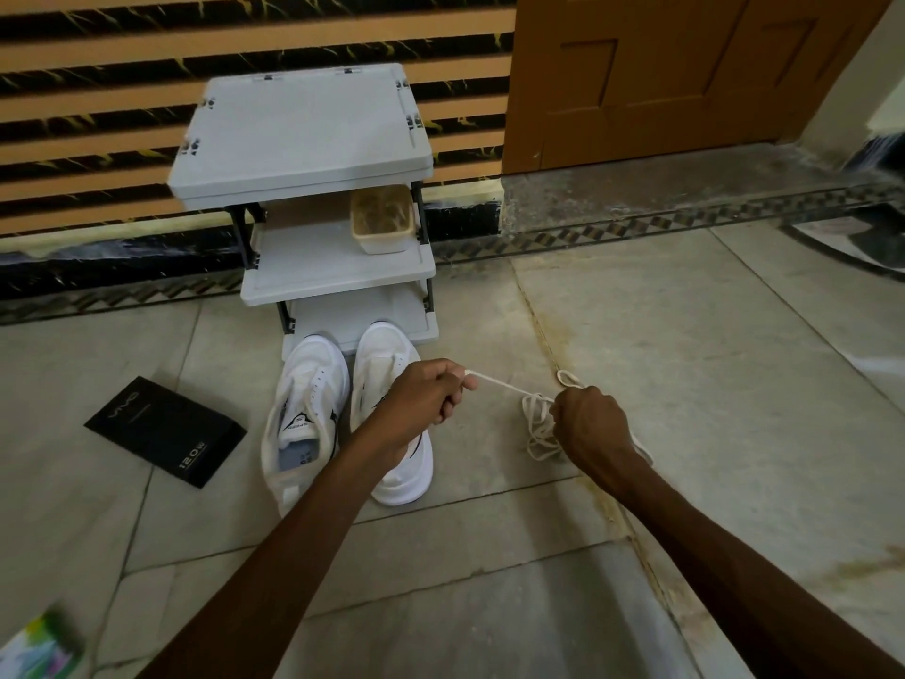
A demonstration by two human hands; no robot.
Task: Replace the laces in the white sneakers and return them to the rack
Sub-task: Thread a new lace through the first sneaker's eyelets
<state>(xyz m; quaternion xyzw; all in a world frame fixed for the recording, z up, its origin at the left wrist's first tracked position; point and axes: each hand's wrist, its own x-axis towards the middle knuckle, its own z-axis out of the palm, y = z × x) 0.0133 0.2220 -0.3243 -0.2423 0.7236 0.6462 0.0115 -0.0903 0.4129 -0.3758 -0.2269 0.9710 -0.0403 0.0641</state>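
Lace (499,384) runs taut, left to right, between the left hand (423,399), pinching its end just over the white sneakers (306,384) on the floor (710,365) by the rack (338,276), and the right hand (590,423), clenched round the bunched remainder.

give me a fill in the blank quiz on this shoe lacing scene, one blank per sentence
The left hand and right hand each grip a white ____ stretched between them.
The white sneakers stand on the ____ in front of the rack.
The beige tub sits on the rack's ____ shelf.
The flat box left of the sneakers is ____.
Missing words: lace, floor, middle, black.
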